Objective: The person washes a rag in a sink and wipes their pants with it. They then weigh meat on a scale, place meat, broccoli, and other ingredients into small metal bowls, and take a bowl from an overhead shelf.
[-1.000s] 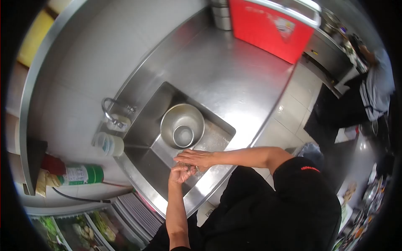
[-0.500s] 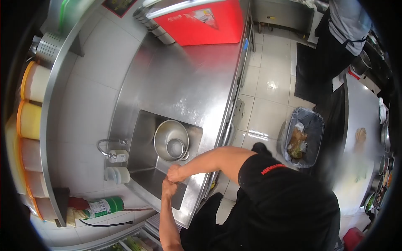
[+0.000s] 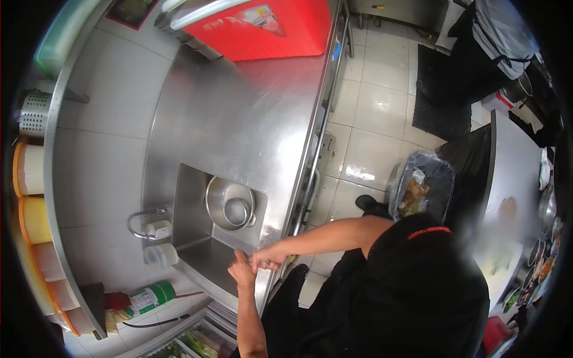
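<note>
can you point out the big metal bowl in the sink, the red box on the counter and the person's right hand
big metal bowl (image 3: pixel 218 192): head view, bare inner wall
red box (image 3: pixel 270 43): head view, red side
right hand (image 3: pixel 270 255): head view, back of the hand

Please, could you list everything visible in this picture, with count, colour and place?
Counter: one, silver, centre
Sink: one, silver, in counter
Large bowl: one, silver, in sink
Small bowl: one, silver, inside large bowl
Faucet: one, silver, beside sink
Bottle: one, whitish, beside faucet
Tub: one, whitish, beside sink
Cooler: one, red, on counter
Orange-rimmed containers: at least four, whitish or yellow, on shelf
Labelled container: one, green and white, below shelf
Lined bin: one, black, on floor
Mat: one, black, on floor
Other person: one, grey and black clothing, upper right
Small items: uncountable, mixed colours, right edge
Right hand: one, bare, near sink edge
Left hand: one, bare, beside right hand
</note>
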Demonstrator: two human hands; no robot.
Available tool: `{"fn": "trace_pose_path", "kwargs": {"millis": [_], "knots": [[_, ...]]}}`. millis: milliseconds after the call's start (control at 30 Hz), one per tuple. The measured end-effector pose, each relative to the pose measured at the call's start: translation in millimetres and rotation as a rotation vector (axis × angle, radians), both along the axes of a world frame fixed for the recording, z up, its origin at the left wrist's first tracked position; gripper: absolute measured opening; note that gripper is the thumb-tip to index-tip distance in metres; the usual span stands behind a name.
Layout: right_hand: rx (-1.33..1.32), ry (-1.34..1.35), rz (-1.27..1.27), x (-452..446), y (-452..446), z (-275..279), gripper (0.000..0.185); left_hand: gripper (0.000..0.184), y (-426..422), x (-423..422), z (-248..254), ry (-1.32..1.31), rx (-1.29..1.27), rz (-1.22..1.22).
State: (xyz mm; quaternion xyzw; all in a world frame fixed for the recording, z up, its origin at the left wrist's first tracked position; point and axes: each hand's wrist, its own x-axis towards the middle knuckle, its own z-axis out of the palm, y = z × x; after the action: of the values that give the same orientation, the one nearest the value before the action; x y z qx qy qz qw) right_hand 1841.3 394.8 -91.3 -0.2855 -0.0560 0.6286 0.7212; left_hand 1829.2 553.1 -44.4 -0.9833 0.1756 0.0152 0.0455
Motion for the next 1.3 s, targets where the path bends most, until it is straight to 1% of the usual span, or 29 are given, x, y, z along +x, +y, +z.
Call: {"fn": "trace_pose_path", "kwargs": {"millis": [33, 100, 133, 167, 200, 233, 267, 300, 333, 367, 433, 533, 567, 600, 667, 700, 767, 833, 900, 967, 1033, 1067, 1100, 1133, 1167, 1200, 1233, 1267, 1300], "knots": [[-0.003, 0.014, 0.013, -4.4, -18.2, 3.2, 0.020, 0.037, -13.8, -5.5, 4.0, 0.014, -0.003, 0.013], [-0.142, 0.212, -0.320, -9.2, -58.0, 7.4, 0.037, 0.036, -40.0, -10.4, 10.5, -0.041, -0.107, 0.404], [-0.227, 0.000, -0.381, -15.0, -72.4, 1.2, 0.052, 0.034, -38.7, -15.2, 5.2, -0.066, -0.295, 0.308], [-0.337, -0.145, -0.368, -26.1, -91.6, -7.1, 0.051, 0.034, -39.0, -23.5, -1.8, -0.050, -0.297, 0.321], [-0.438, -0.292, -0.347, -40.7, -114.7, -9.8, 0.050, 0.032, -61.9, -32.0, 17.1, 0.293, -0.687, 0.587], [-0.479, -0.563, -0.488, -64.8, -124.1, -45.2, 0.047, 0.031, -80.5, -41.9, 33.4, 0.639, -1.072, 0.853], [-0.552, -0.616, -0.462, -86.4, -160.2, -38.8, 0.042, 0.031, -91.2, -53.7, 41.5, 0.806, -1.249, 0.903], [-0.809, -0.953, -0.127, -107.7, -179.6, -66.3, 0.046, 0.033, -96.0, -64.8, 41.3, 0.887, -1.253, 0.900], [-1.228, -0.847, -0.042, -143.9, -198.2, -82.5, 0.057, 0.033, -101.7, -77.2, 35.4, 0.919, -1.271, 0.922], [-1.468, -0.665, 0.173, -153.7, -222.9, -54.8, 0.073, 0.034, -107.0, -91.3, 27.2, 0.952, -1.291, 0.940], [-1.557, -0.299, 0.187, -195.0, -246.6, -71.1, 0.073, 0.037, -109.6, -115.8, -3.5, 0.989, -1.299, 1.011], [-1.606, -0.256, 0.012, -230.2, -245.2, -97.2, 0.065, 0.028, -115.5, -140.5, -33.5, 1.053, -1.405, 1.165], [-1.621, -0.250, 0.015, -239.5, -247.2, -99.7, 0.065, 0.025, -114.1, -148.7, -45.6, 1.045, -1.448, 1.213], [-1.555, -0.258, 0.015, -242.6, -251.4, -93.9, 0.059, 0.025, -106.9, -158.0, -63.3, 1.060, -1.463, 1.208], [-1.514, -0.288, 0.032, -247.6, -258.9, -75.5, 0.056, 0.027, -90.1, -179.2, -97.1, 0.946, -1.283, 1.111], [-1.464, -0.361, 0.043, -252.7, -257.8, -60.6, 0.055, 0.031, -83.9, -186.4, -103.4, 0.928, -1.276, 1.134], [-1.438, -0.465, 0.070, -260.7, -254.5, -34.0, 0.054, 0.034, -55.5, -211.4, -161.9, 0.716, -1.289, 1.015], [-1.485, -0.505, 0.067, -279.5, -244.2, -9.4, 0.054, 0.027, -50.8, -217.4, -157.7, 0.750, -1.263, 1.092], [-1.498, -0.605, 0.044, -290.7, -242.6, 2.0, 0.055, 0.021, -52.1, -222.5, -154.6, 0.825, -1.583, 1.218], [-1.504, -0.688, -0.002, -297.5, -236.3, 24.9, 0.055, 0.022, -49.1, -224.5, -151.3, 0.832, -1.538, 1.212], [-1.365, -0.423, -0.090, -294.6, -242.5, 65.2, 0.057, 0.024, -48.5, -223.9, -162.7, 0.858, -1.506, 1.200], [-1.327, -0.381, -0.172, -307.5, -246.5, 59.0, 0.053, 0.026, -40.4, -221.0, -173.2, 0.936, -1.531, 1.183], [-1.340, -0.378, -0.161, -311.0, -253.8, 63.9, 0.053, 0.028, -36.1, -222.5, -181.6, 1.013, -1.550, 1.166], [-1.260, -0.419, -0.270, -312.6, -259.6, 71.2, 0.049, 0.023, -46.0, -217.7, -176.9, 0.913, -1.579, 1.206], [-1.175, -0.459, -0.377, -315.5, -264.6, 74.8, 0.047, 0.023, -52.2, -212.2, -170.5, 0.922, -1.581, 1.213], [-1.139, -0.353, -0.503, -321.7, -271.7, 74.0, 0.036, 0.020, -58.6, -207.4, -165.0, 0.846, -1.410, 1.106], [-1.147, -0.364, -0.487, -321.6, -276.0, 79.3, 0.036, 0.016, -64.3, -204.9, -165.2, 0.763, -1.251, 1.001], [-1.210, -0.309, -0.621, -313.8, -282.1, 87.4, 0.034, 0.008, -63.4, -209.0, -211.0, 0.401, -1.161, 0.588], [-1.260, -0.239, -0.773, -311.1, -285.3, 91.8, 0.032, 0.008, -68.3, -206.7, -208.8, 0.400, -1.173, 0.604]]}}
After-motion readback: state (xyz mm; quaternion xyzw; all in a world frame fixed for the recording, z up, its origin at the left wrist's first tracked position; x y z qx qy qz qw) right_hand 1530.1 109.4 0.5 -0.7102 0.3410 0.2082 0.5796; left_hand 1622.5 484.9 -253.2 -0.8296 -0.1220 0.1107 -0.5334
